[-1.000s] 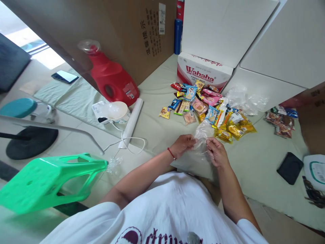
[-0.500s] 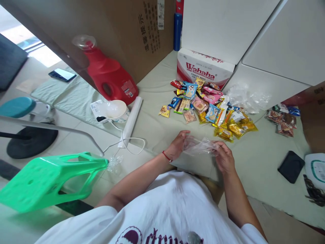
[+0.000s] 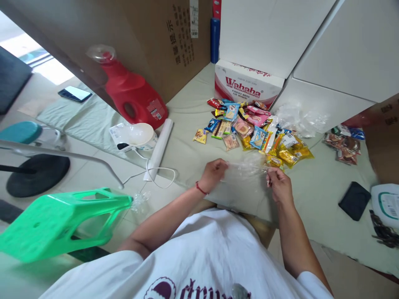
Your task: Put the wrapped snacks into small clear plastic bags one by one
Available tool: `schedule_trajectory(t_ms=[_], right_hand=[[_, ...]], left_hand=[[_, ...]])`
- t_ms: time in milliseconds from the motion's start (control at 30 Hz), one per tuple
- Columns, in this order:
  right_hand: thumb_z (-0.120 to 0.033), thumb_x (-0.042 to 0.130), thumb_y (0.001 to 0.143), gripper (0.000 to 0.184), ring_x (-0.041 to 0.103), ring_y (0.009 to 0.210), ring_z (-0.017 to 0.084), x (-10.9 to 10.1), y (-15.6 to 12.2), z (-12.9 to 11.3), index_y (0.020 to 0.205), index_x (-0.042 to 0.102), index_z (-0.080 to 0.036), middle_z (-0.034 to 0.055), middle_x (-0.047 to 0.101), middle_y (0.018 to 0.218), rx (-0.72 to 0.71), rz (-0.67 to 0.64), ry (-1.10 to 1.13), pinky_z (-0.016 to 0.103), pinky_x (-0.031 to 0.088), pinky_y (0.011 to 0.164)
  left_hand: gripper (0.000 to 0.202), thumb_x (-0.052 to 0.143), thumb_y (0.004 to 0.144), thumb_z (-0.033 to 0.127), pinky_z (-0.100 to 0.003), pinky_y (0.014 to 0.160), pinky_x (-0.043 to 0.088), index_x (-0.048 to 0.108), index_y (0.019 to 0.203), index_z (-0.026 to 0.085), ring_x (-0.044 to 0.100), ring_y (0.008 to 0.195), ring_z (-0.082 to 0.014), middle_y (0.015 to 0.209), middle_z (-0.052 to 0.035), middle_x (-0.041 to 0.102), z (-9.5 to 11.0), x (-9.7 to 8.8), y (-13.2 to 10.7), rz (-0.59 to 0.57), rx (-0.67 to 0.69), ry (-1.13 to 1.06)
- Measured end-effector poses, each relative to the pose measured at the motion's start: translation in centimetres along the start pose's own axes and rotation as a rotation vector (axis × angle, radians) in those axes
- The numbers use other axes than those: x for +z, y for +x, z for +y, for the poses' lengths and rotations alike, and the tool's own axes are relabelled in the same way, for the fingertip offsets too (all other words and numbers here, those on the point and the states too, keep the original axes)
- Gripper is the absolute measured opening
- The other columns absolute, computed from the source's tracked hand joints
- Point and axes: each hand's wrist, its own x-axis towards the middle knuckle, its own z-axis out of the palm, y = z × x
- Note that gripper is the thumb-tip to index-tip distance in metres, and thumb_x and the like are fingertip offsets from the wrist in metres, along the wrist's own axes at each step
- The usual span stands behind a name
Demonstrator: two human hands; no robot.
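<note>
A clear plastic bag (image 3: 246, 165) is stretched between my two hands above the pale green cloth. My left hand (image 3: 214, 172), with a red cord at its wrist, is closed on the bag's left end. Pinched in my right hand (image 3: 278, 182) is the bag's right end. Just beyond the bag lies a heap of small wrapped snacks (image 3: 243, 124), in yellow, blue, pink and brown packets. The nearest yellow packets (image 3: 274, 161) sit close to my right fingers.
Behind the snacks stands a Wahaha carton (image 3: 246, 85), with crumpled clear bags (image 3: 299, 118) beside it. Brown packets (image 3: 344, 147) and a black pouch (image 3: 354, 201) lie to the right. To the left are a red jug (image 3: 135, 93), a white roll (image 3: 159, 149) and a green stool (image 3: 62, 220).
My hands have drawn apart, pulling the bag tauter and wider. My left hand shifted left and the right moved slightly right.
</note>
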Motion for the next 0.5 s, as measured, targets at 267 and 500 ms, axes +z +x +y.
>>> schedule_trajectory(t_ms=[267,500], right_hand=[[-0.061,0.066,0.082,0.046,0.06,0.071,0.023,-2.8,-1.5,2.6,0.103,0.07,-0.021,0.0064,0.067,0.082,-0.157,-0.155,-0.632,0.038,0.052,0.064],[-0.037,0.067,0.092,0.046,0.048,0.132,0.035,1.4,-1.7,-0.5,0.136,0.065,-0.026,0.0131,0.062,0.139,-0.811,-0.488,-1.045,0.055,0.04,0.11]], left_hand=[[0.047,0.061,0.086,0.064,-0.025,0.042,0.022,0.051,0.068,0.022,0.027,0.042,-0.008,0.051,0.0075,0.031,-3.0,-3.7,-3.0,0.245,-0.323,-0.198],[0.06,0.058,0.084,0.076,-0.025,0.043,0.025,0.06,0.064,0.02,0.032,0.041,-0.0092,0.045,0.0064,0.031,-2.5,-3.5,-3.4,0.207,-0.203,-0.043]])
